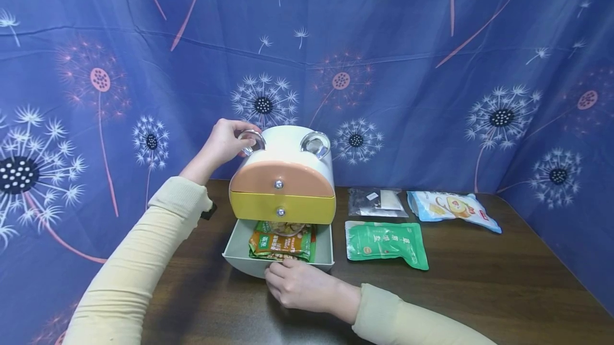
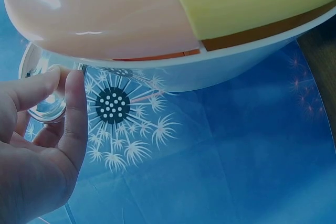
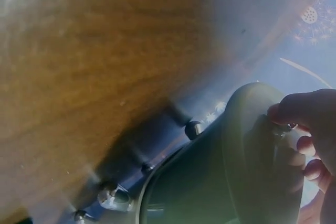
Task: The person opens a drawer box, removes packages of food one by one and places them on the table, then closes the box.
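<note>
A small drawer cabinet (image 1: 293, 145) stands on the table, with a white body and silver ring-shaped ears on top. My left hand (image 1: 225, 141) grips the left silver ring (image 2: 48, 109) between thumb and fingers. The peach drawer (image 1: 254, 177) and the yellow drawer (image 1: 254, 203) are closed. Below them the pale green drawer (image 1: 238, 241) is pulled out, holding an orange-and-green food packet (image 1: 275, 243) and other snack packs. At its front, my right hand (image 1: 307, 286) pinches the drawer's small metal knob (image 3: 287, 126), which the fingers mostly cover.
Right of the cabinet lie a green packet (image 1: 384, 243), a clear-and-dark pouch (image 1: 366, 203) and a light blue snack bag (image 1: 455, 209). The wooden table (image 1: 484, 281) meets a blue dandelion-print cloth (image 1: 408, 89) behind and at the sides.
</note>
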`<state>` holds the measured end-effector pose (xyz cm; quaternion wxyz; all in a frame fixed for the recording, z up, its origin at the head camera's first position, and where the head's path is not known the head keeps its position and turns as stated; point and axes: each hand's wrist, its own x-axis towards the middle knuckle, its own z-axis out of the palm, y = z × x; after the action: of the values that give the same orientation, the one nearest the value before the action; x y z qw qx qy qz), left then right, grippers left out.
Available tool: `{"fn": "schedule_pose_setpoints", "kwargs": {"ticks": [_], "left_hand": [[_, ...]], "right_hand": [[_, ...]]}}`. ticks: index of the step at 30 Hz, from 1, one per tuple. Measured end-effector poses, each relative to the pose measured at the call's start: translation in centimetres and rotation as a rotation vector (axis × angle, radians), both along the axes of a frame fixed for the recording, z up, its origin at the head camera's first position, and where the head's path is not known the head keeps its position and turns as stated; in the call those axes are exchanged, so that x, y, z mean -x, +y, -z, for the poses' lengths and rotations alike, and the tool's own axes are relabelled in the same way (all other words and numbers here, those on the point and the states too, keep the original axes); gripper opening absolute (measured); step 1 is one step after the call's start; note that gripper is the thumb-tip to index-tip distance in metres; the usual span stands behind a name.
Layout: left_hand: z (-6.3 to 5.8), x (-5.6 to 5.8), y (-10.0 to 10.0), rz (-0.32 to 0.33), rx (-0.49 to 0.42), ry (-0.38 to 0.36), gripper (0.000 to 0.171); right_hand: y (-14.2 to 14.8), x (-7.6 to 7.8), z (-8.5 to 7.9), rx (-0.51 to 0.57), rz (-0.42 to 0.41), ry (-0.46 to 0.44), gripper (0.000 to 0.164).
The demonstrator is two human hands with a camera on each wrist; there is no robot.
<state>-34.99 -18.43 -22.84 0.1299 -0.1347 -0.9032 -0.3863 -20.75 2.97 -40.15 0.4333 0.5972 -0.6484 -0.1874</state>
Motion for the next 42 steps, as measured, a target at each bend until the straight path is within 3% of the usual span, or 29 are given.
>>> {"fn": "schedule_pose_setpoints", "kwargs": {"ticks": [4, 8, 17, 23, 29, 35, 38, 42], "left_hand": [[0.0, 0.0, 0.1, -0.003, -0.002, -0.004, 0.024], [0.0, -0.1, 0.1, -0.006, -0.006, -0.007, 0.023], [0.0, -0.1, 0.0, -0.007, -0.007, -0.007, 0.025], [0.0, -0.1, -0.1, -0.003, -0.002, -0.005, 0.024], [0.0, 0.0, 0.0, 0.008, -0.002, -0.014, 0.024], [-0.2, 0.2, -0.1, 0.027, 0.005, -0.022, 0.024], [-0.4, 0.3, -0.2, 0.029, 0.009, -0.03, 0.023], [-0.6, 0.3, -0.2, 0.024, 0.027, -0.047, 0.025]], "right_hand": [[0.0, 0.2, 0.8, -0.011, 0.01, -0.05, 0.045], [0.0, 0.1, 0.8, -0.008, -0.003, -0.075, 0.029], [0.2, 0.4, -1.1, 0.035, -0.019, -0.128, 0.024], [0.6, 1.4, -2.4, 0.091, -0.02, -0.167, 0.025], [1.1, 2.6, -3.1, 0.116, 0.002, -0.142, 0.019], [1.2, 3.8, -3.8, 0.095, 0.078, -0.293, 0.015], [1.1, 4.3, -3.9, 0.093, 0.103, -0.38, 0.022], [1.0, 5.1, -3.7, 0.08, 0.123, -0.421, 0.033]]}}
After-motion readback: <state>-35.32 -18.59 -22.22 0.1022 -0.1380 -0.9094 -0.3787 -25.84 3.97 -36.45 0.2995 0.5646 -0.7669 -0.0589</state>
